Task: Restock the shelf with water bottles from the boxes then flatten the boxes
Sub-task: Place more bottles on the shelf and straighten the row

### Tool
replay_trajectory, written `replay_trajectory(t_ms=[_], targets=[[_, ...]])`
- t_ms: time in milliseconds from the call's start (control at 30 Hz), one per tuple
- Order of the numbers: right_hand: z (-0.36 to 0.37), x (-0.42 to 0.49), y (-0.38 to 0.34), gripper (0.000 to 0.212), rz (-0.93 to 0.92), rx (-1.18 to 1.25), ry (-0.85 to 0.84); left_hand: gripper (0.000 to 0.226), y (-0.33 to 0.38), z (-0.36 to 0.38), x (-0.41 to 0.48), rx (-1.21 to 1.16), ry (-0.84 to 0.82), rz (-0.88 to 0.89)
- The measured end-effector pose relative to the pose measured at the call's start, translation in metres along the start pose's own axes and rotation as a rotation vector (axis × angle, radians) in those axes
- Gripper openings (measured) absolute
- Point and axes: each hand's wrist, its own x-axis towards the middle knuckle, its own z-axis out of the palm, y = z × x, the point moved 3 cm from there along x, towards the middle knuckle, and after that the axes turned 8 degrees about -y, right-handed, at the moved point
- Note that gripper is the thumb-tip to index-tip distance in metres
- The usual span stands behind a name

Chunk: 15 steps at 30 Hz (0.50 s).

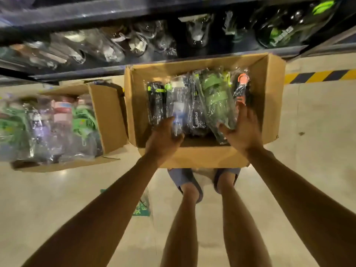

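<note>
An open cardboard box point(269, 105) sits on the floor in front of me, holding several plastic-wrapped water bottles. My left hand point(163, 137) grips the lower end of a clear bottle with a white label point(178, 105). My right hand point(242, 130) wraps around the bottom of a green bottle point(215, 99) in its wrapper. A black bottle with a green lid point(156, 103) lies at the left of the box and an orange-capped bottle point(241, 87) at the right. The dark shelf point(77, 72) just beyond the box holds several wrapped bottles.
A second open box point(109, 116) full of wrapped green, pink and clear bottles stands to the left, touching the first. My feet in blue slippers point(190, 182) stand just behind the box. A yellow-black stripe point(317, 76) marks the floor at the right.
</note>
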Motion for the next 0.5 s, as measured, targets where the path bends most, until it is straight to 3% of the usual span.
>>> replay_trajectory(t_ms=[133,233,333,500], targets=[[0.056,0.052,0.029,0.124,0.048,-0.031,0.001,0.082,-0.072,0.066,0.104,-0.174,-0.014,-0.094],[0.083,0.069,0.043,0.127,0.079,-0.059,0.021,0.09,-0.076,0.084,0.137,-0.215,0.065,-0.158],[0.093,0.074,0.049,0.123,0.091,-0.062,0.065,0.109,-0.072,0.093,0.154,-0.282,0.139,-0.201],[0.091,0.081,0.051,0.097,0.094,0.082,0.056,0.108,-0.071,0.097,0.164,-0.207,0.105,-0.33]])
